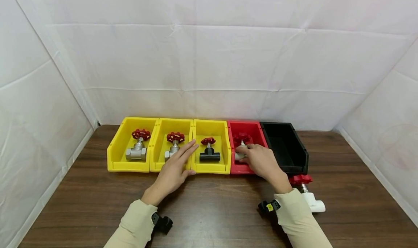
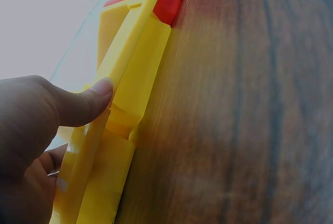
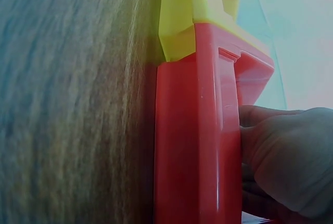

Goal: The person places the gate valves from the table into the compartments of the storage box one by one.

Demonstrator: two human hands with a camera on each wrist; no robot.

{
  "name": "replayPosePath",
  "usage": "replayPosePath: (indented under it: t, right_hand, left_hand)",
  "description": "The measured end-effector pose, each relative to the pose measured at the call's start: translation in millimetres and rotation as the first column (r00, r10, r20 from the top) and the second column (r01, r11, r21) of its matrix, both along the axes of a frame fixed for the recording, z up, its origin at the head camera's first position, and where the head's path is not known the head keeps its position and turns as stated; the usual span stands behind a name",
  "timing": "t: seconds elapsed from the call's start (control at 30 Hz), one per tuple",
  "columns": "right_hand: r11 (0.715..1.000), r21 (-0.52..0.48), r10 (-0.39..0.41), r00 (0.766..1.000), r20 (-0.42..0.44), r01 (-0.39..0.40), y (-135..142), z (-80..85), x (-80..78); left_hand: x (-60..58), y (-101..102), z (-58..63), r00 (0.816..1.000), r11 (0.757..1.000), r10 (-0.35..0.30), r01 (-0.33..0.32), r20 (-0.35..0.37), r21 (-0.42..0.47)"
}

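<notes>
My right hand (image 1: 261, 161) reaches into the red bin (image 1: 240, 170), its fingers curled about the pale body of a valve (image 1: 239, 155) with a red handwheel. In the right wrist view, the red bin's front wall hides the fingertips and that valve. The left hand (image 1: 173, 172) lies over the wall between the second yellow bin (image 1: 157, 167) and the third yellow bin (image 1: 225, 169), fingers extended. Its thumb (image 2: 96, 96) touches the yellow front rim in the left wrist view. Partly under this hand is a metal valve (image 1: 175, 137); a black valve (image 1: 209, 156) sits to its right.
The leftmost yellow bin (image 1: 112, 164) holds another metal valve (image 1: 136, 153). A black bin (image 1: 284, 143) ends the row at right. Before it, a white valve (image 1: 315, 203) with a red handwheel lies on the wooden table (image 1: 215, 211), partly behind the right forearm. White sheeting (image 1: 209, 66) encloses the table.
</notes>
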State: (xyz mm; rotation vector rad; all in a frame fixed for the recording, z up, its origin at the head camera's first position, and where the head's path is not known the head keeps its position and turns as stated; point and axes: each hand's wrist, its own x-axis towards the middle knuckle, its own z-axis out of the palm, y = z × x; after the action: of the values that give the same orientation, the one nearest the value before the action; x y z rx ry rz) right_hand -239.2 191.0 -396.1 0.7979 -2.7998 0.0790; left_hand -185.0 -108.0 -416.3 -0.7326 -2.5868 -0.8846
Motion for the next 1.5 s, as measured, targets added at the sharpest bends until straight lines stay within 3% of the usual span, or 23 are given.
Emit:
replayPosePath:
  t: [1.5]
  right_hand:
    - [0.999,0.01,-0.05,0.996,0.068,0.05,-3.8,3.3,-0.4]
  left_hand:
    - [-0.3,-0.2,-1.1,1.0,1.0,0.004,-0.004,0.001,0.003]
